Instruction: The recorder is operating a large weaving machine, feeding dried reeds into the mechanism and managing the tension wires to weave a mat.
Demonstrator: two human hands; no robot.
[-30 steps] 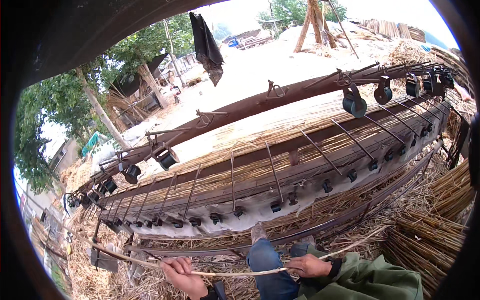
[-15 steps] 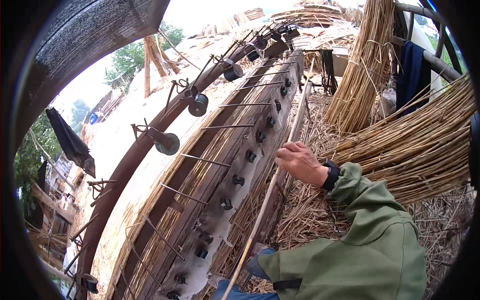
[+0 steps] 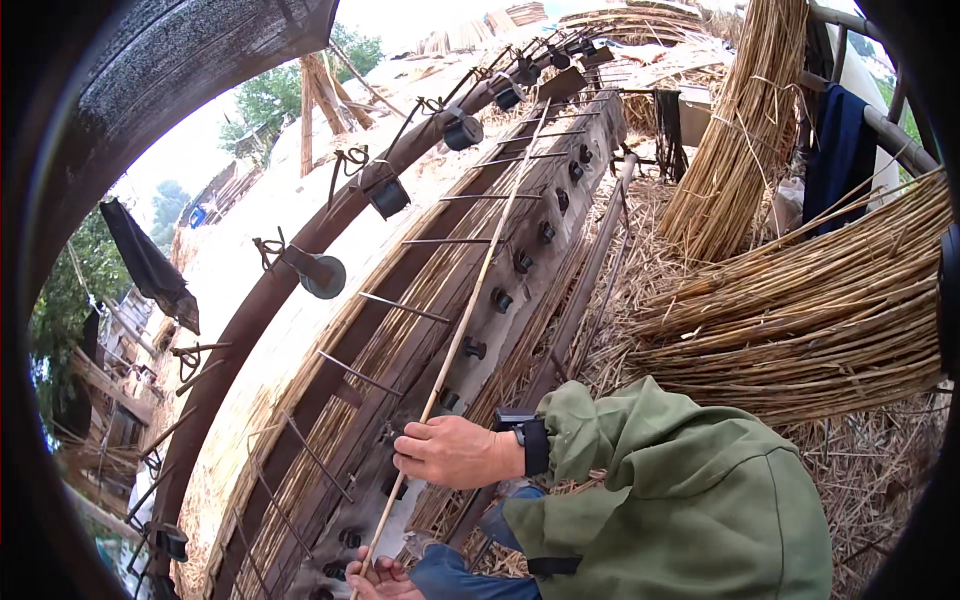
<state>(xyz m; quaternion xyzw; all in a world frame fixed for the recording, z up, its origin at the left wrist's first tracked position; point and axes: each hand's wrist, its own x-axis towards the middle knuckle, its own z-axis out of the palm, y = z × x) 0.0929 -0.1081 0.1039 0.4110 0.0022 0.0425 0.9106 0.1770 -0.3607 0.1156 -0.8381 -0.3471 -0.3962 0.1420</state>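
A long, thin straw-coloured reed (image 3: 468,309) slants across the rods and beam of a mat-weaving frame (image 3: 405,370). My right hand (image 3: 450,452), below a dark wrist strap and green sleeve, pinches the reed along its lower part. At the bottom edge my left hand (image 3: 385,580) is partly cut off, palm up, with its fingers closed about the reed's near end. Thin metal rods (image 3: 470,197) stick out in a row beneath the reed. Black spools (image 3: 502,299) line the pale strip beside the beam.
A curved brown bar (image 3: 330,225) with hanging spools (image 3: 388,197) arches on the left. On the right lie a large reed bundle (image 3: 800,310) and a standing bundle (image 3: 735,150). Loose straw covers the ground (image 3: 850,490). A dark cloth (image 3: 835,150) hangs from a pipe.
The reed has moved left, from beside the frame to over its rods. My right hand has come down and left along it. My left hand has come into view at the bottom.
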